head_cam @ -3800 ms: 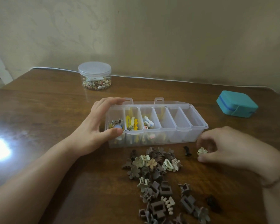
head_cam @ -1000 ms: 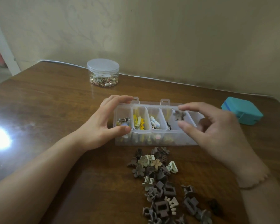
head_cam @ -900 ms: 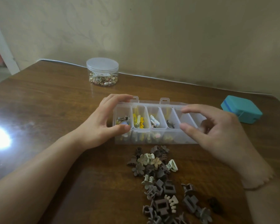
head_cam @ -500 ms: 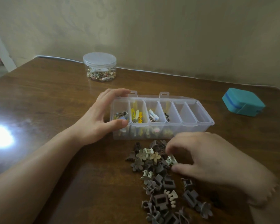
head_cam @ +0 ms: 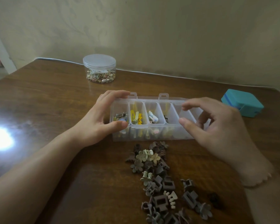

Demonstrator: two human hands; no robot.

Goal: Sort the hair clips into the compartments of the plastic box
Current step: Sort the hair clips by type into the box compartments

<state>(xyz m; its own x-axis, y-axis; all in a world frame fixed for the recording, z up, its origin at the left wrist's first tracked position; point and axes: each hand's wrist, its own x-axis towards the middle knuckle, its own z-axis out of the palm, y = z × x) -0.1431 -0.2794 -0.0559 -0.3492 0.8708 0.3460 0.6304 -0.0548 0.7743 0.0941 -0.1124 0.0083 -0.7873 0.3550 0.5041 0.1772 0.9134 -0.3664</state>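
The clear plastic box [head_cam: 152,120] sits between both hands on the wooden table [head_cam: 47,97], its four left compartments holding clips, the yellow clips [head_cam: 136,118] second from the left hand. The left hand [head_cam: 102,120] grips the box's left end, fingers over the far rim, thumb on the near one. The right hand [head_cam: 212,125] hovers above the right compartments, finger and thumb parted, holding nothing. Below both lies the pile of hair clips [head_cam: 160,183]. Beyond the left hand stands a lidded jar [head_cam: 99,68]; past the right, a teal case [head_cam: 242,105].
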